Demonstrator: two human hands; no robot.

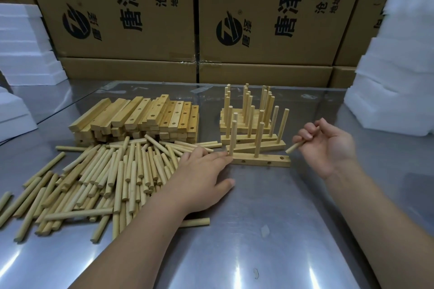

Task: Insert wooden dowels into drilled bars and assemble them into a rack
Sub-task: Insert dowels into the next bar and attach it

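- Round pale wooden dowels [112, 178] lay heaped loose on the near left of the shiny steel table [258, 230], smooth sticks pointing mostly away from the person.
- The left hand [202, 171] lay flat at the heap's edge, fingers straight and holding nothing, their tips touching the left end of the pale square-edged drilled wooden bar [260, 161].
- That bar lay crosswise, with two upright dowels [232, 138] standing in it and the top hole [281, 158] at its right end empty.
- The right hand [328, 145], the nearer one to that hole, pinched a short pale single dowel [294, 147] in curled fingers. The stick slanted down-left, its tip just beside and above the hole, so it probably needed tipping upright.
- Behind stood finished dowelled bars [246, 124], and to their left a stack of bare drilled bars [141, 119].
- Farthest were brown printed cartons [131, 19] and white foam blocks [394, 77].
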